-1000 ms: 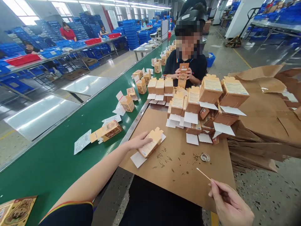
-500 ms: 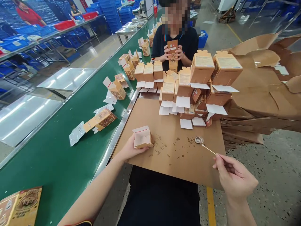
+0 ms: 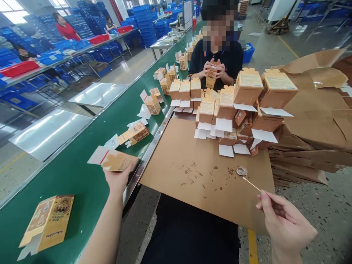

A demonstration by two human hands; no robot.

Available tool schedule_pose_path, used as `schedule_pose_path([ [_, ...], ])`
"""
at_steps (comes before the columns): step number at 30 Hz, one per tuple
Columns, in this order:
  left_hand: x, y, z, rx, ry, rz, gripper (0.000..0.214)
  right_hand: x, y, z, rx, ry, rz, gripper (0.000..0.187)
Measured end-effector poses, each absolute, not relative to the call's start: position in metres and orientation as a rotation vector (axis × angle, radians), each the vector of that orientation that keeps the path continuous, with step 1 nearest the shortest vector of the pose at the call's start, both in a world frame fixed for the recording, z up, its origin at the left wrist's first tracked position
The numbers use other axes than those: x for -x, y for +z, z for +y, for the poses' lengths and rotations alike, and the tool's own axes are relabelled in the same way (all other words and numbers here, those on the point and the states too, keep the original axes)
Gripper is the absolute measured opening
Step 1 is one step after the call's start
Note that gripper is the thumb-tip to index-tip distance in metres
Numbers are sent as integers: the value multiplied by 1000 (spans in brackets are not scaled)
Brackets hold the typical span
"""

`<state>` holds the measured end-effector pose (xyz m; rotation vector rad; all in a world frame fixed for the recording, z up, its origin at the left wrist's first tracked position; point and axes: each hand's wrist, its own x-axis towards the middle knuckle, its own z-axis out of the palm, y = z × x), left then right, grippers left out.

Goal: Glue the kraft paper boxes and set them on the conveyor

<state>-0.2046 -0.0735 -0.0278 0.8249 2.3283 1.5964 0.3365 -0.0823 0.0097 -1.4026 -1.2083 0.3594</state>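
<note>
My left hand [image 3: 117, 179] is closed around a small tan carton [image 3: 121, 161] over the green conveyor belt [image 3: 90, 205]; the carton lies on its side with its white flap sticking out to the left. Between the thumb and fingers of my right hand [image 3: 286, 220] is a cotton swab [image 3: 251, 184], its tip pointing at a small clear round dish [image 3: 241, 171]. Dark specks and smears mark the cardboard sheet [image 3: 170, 146] left of the dish. Another printed carton [image 3: 51, 222] lies on the belt nearer to me.
Stacked cartons with white flaps [image 3: 228, 106] fill the far side of the cardboard. Behind them a co-worker [image 3: 217, 58] holds a carton in both hands. More cartons [image 3: 152, 104] line the belt, and brown paper [image 3: 310, 121] is piled at the right.
My left hand has carried the carton from above the cardboard leftward onto the belt side and turned it. My right hand keeps the swab near the dish. The co-worker's carton has tilted and lowered.
</note>
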Motion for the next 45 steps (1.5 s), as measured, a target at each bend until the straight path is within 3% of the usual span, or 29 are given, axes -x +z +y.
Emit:
schedule_pose_path([
  [7, 243, -13, -70, -606, 1523, 2466, 103, -331, 3, -69, 1415, 405, -1180, 31],
  [11, 236, -18, -88, -694, 1751, 2534, 116, -332, 18, -75, 1499, 450, -1101, 40],
  [14, 225, -24, -106, -877, 2155, 2578, 84, -337, 31, -91, 1626, 486, -1006, 40],
  [16, 211, -21, -98, -1104, 2470, 2395, 65, -341, 34, -97, 1683, 476, -978, 37],
  [18, 187, -7, -66, -1306, 2555, 2137, 56, -345, 28, -96, 1656, 437, -991, 35],
  [22, 103, 44, 61, -1342, 1908, 1787, 45, -348, 9, -76, 1481, 378, -1077, 39],
  [25, 33, 78, 165, -1333, 1152, 1765, 63, -339, 7, -66, 1414, 345, -1157, 44],
  [30, -33, 83, 242, -1330, 934, 1746, 85, -325, 18, -69, 1389, 261, -1221, 47],
  [35, -20, 62, 187, -1382, 1068, 1647, 74, -336, 17, -70, 1457, 185, -1242, 49],
  [39, 20, 30, 86, -1190, 1378, 1332, 85, -348, 11, -60, 1539, 147, -1371, 43],
  [45, 39, -10, -8, -884, 1077, 1306, 91, -351, -2, -37, 1585, 227, -1521, 38],
])
